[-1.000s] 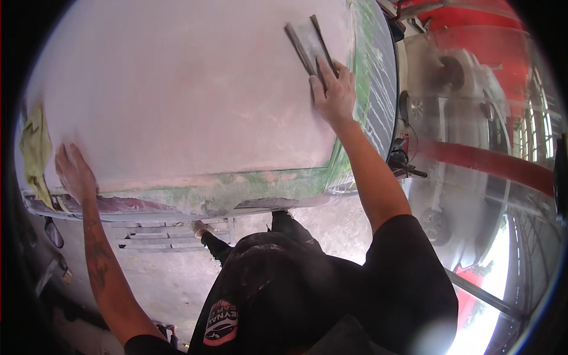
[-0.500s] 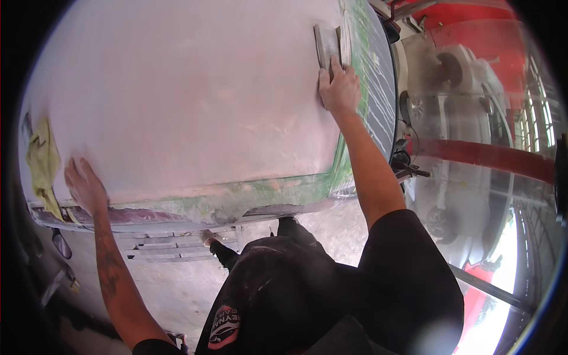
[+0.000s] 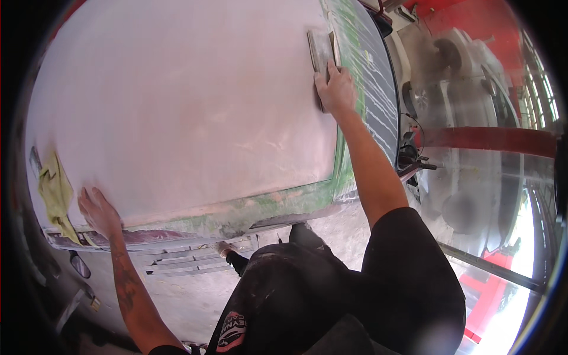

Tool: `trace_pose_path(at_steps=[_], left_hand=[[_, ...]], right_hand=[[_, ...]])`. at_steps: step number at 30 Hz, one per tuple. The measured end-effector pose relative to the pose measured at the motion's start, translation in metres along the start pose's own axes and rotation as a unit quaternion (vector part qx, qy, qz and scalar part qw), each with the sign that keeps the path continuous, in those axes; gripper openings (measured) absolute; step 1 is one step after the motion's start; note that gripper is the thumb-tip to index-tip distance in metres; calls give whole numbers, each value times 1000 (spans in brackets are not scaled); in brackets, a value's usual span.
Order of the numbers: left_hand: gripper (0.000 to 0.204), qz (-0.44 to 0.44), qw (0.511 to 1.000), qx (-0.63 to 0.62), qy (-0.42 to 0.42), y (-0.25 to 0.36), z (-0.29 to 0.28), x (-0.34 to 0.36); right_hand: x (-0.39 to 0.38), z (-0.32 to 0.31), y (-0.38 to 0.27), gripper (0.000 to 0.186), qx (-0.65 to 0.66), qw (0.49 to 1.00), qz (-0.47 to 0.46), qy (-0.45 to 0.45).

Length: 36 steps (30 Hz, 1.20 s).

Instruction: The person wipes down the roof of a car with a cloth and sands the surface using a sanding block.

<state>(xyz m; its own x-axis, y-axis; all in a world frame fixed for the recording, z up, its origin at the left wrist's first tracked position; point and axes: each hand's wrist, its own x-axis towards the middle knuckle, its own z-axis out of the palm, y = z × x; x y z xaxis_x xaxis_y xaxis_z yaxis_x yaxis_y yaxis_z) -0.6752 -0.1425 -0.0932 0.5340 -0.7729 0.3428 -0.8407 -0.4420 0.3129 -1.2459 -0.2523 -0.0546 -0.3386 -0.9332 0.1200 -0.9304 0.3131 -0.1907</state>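
Note:
A wide car panel [image 3: 177, 118] with a dull, pinkish-white, dusty surface spreads out in front of me. Along its right and near edges runs green masking tape [image 3: 296, 197]. My right hand [image 3: 338, 92] grips a long, flat sanding block [image 3: 321, 50], pressed to the panel by the right-hand tape; the palm hides part of the block. Over at the near left, my left hand [image 3: 102, 213] lies on the panel with fingers stretched out and holds nothing. Just left of it rests a crumpled yellow-green cloth [image 3: 56, 192].
Clear plastic sheeting [image 3: 378, 89] covers dark glass beyond the right-hand tape. A side mirror [image 3: 80, 265] sticks out below the panel's left end. Farther right stand a pale, dusty car [image 3: 467, 160] and a red beam [image 3: 485, 141]. Below lies a slatted grate [image 3: 195, 261].
The whole view has shifted and turned slightly, so the cloth and left hand appear lower and farther right. The right hand keeps hold of the sanding block near the right-hand tape.

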Motion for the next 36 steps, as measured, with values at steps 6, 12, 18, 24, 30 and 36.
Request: trace_pose_path(at_steps=[6,12,18,24,30,36], left_hand=[[61,-1,1000,19,-3,-13,-4,-3],[61,-1,1000,8,-11,2,-11,-2],[61,-4,1000,7,-15,-7,-3,-2],[61,-11,1000,24,-16,-10,-8,-3],[61,-4,1000,9,-21,-6,-3,-2],[62,13,999,25,-16,-18,-7,-2]], right_hand=[[-87,6,4,60,35,999,-33,-4],[-64,0,9,59,54,998,-34,-16],[-2,6,9,62,76,997,-21,-14],[-118,-2,29,67,103,993,-39,-48],[39,-5,-3,64,86,995,14,-52],[-83,1,31,73,99,991,-17,-92]])
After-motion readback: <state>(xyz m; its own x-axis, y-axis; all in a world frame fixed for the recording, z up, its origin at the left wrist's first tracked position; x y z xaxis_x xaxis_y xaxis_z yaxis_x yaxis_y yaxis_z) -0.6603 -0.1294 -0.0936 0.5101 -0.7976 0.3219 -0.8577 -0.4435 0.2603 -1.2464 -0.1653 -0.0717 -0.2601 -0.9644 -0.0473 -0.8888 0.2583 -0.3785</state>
